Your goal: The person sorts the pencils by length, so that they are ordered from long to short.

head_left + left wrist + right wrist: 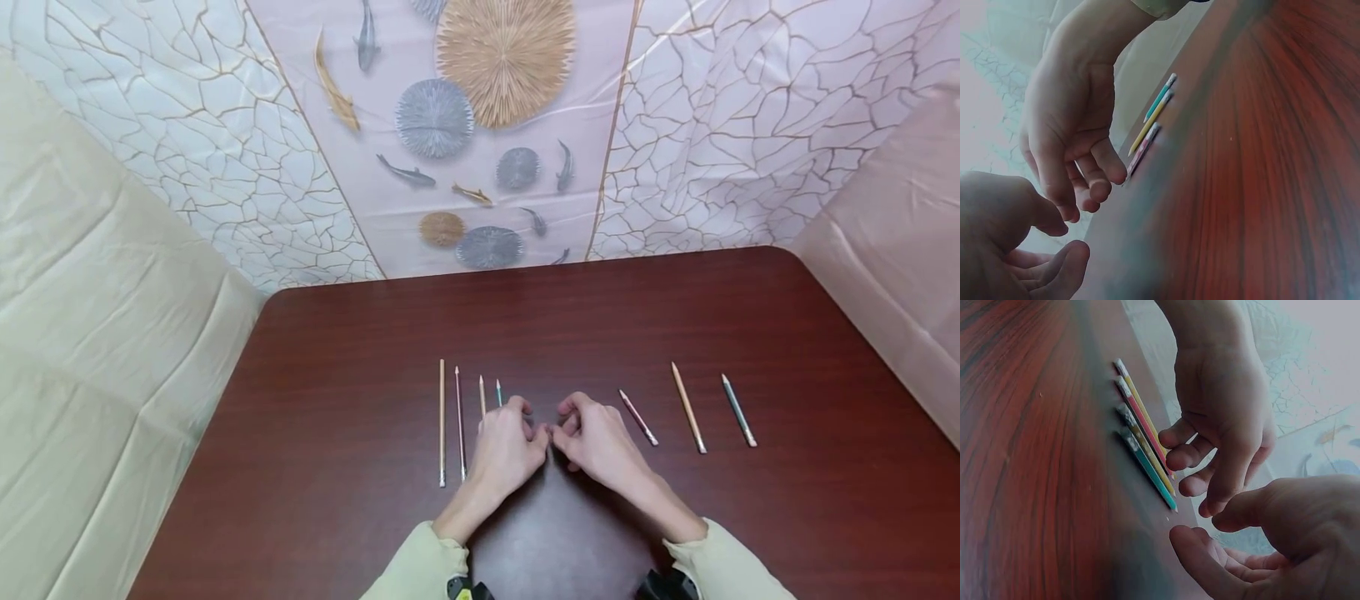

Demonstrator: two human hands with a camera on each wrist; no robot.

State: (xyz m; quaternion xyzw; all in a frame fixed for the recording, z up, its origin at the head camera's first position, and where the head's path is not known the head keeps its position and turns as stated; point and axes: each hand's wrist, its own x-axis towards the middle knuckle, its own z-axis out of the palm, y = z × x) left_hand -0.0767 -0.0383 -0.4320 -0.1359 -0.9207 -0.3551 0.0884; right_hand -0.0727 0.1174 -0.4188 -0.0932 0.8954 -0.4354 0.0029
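Both hands rest mid-table on the dark red wooden table [360,350], and their fingertips almost meet. My left hand [506,450] has loosely curled fingers and holds nothing; the green pencil [498,392] and the short tan pencil [482,395] lie just by its knuckles. My right hand [600,446] is also loosely curled and empty, with a pink pencil [638,417] close to its right. The right wrist view shows the left hand [1229,412] hovering over the row of pencils [1144,444]. In the left wrist view, the right hand [1072,131] hangs above the table.
Left of my left hand lie a long tan pencil [442,421] and a pink pencil [460,421]. To the right lie a tan pencil [687,407] and a green one [738,410]. Patterned sheeting [487,125] walls the table's far side.
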